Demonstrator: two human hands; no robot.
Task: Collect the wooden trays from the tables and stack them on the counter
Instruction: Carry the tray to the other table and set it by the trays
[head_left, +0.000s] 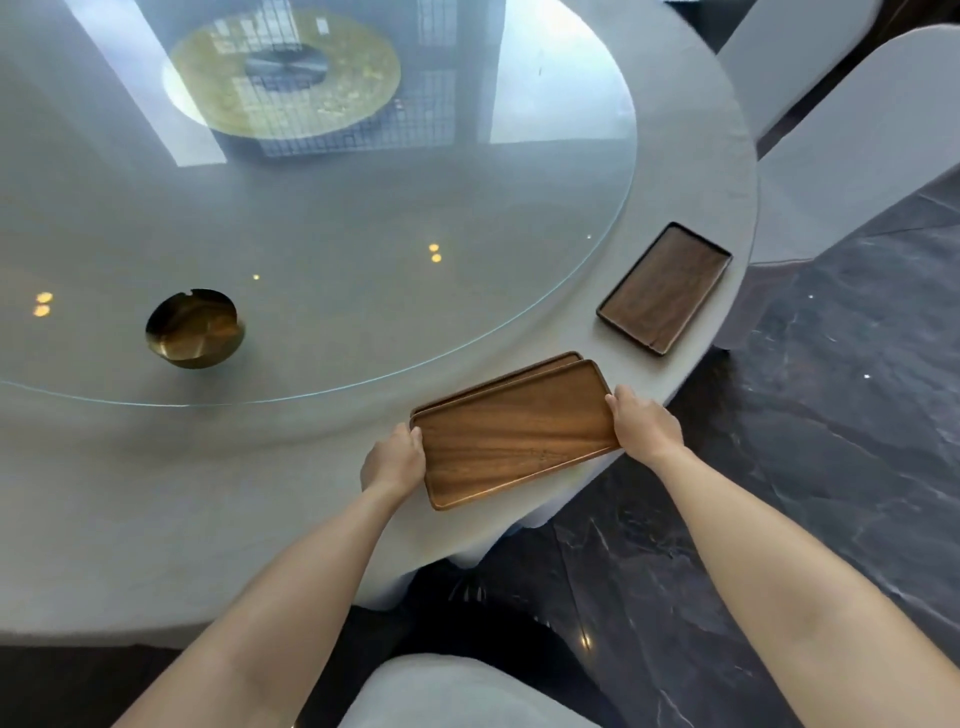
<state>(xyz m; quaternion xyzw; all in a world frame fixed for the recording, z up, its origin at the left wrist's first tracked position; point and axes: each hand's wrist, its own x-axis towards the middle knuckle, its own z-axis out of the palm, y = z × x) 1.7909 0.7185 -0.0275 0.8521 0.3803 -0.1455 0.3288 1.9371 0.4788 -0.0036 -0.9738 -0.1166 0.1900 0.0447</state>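
Note:
A light brown wooden tray lies over a second tray whose far rim peeks out behind it, both at the near edge of the round table. My left hand grips the top tray's left short end. My right hand grips its right short end. A darker wooden tray lies alone on the tablecloth further right, near the table's rim.
A glass turntable covers the table's middle, with a brass ashtray on it. White-covered chairs stand at the right, and another chair back is just below me. Dark marble floor lies to the right.

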